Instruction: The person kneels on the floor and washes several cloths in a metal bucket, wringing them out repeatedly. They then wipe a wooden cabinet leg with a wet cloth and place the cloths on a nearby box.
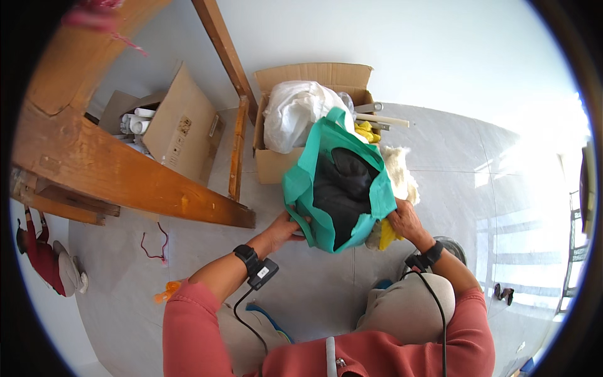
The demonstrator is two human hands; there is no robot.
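A green fabric tote bag (321,225) is held open in front of me, its mouth facing up. Inside it lies a black, smooth item (348,181), perhaps leather or plastic; its kind cannot be told. My left hand (284,230) grips the bag's near left side, the fingers partly hidden by the fabric. On the right side, my right hand (409,221) holds the bag's edge. Below that hand shows a yellow cloth or glove (389,235), and beyond it a cream fleecy piece (398,172).
Behind the bag stands an open cardboard box (275,167) with a white plastic bag (301,110), yellow gloves (368,132) and metal tools. A wooden table frame (155,181) juts in from the left. Past it is a carton (188,136) of white tubes. A person (42,254) is at far left.
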